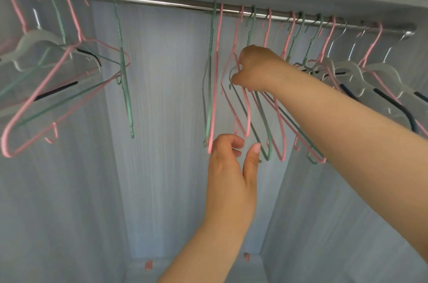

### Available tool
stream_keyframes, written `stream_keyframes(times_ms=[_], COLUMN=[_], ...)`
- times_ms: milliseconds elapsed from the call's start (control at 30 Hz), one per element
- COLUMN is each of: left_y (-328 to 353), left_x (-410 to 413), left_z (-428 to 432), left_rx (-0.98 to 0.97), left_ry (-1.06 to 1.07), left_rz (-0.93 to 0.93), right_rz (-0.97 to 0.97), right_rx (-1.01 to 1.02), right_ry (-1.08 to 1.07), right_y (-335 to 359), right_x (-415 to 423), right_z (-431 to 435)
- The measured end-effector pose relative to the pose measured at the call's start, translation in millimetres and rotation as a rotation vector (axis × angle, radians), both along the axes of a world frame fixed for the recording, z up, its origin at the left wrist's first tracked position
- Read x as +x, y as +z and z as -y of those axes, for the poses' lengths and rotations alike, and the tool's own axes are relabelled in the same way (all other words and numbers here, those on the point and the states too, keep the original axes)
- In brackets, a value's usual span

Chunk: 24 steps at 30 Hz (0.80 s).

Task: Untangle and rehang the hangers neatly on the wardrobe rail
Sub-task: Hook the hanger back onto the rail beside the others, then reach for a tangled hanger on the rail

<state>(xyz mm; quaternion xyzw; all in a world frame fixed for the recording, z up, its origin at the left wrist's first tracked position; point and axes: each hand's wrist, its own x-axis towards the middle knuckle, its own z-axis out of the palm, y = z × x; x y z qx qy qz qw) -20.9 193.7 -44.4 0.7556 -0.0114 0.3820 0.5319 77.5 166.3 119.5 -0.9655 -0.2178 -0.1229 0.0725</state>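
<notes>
A steel wardrobe rail runs across the top. Pink and green wire hangers hang bunched and crossed at its middle and right. My right hand reaches in from the right and is closed on the shoulders of that bunch, fingers around a green and a pink hanger. My left hand is raised below, fingers curled and thumb out, touching the bottom of a pink hanger without a clear grip. One green hanger hangs alone to the left. A tangled cluster of pink, green and white hangers hangs at the far left.
White plastic hangers with dark bars crowd the rail's right end. The wardrobe's pale back panel lies behind, with side walls left and right. A shelf edge with small orange marks lies at the bottom. The top board sits just above the rail.
</notes>
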Motion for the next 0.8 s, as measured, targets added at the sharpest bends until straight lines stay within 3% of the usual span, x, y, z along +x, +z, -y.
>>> stream_keyframes(times_ms=[133, 433, 800], left_y=[6.5, 25.6, 32.6], left_x=[-4.7, 8.8, 16.0], left_z=[-1.9, -10.1, -23.9], left_rx=[0.016, 0.162, 0.103], left_ry=[0.008, -0.013, -0.015], left_rz=[-0.001, 0.004, 0.074], right_rz=[0.009, 0.148, -0.005], right_rx=[-0.081, 0.131, 0.120], right_ry=[-0.062, -0.008, -0.034], right_y=[-1.6, 17.7, 4.0], right_x=[3.7, 21.9, 20.5], right_z=[-5.1, -17.5, -26.2])
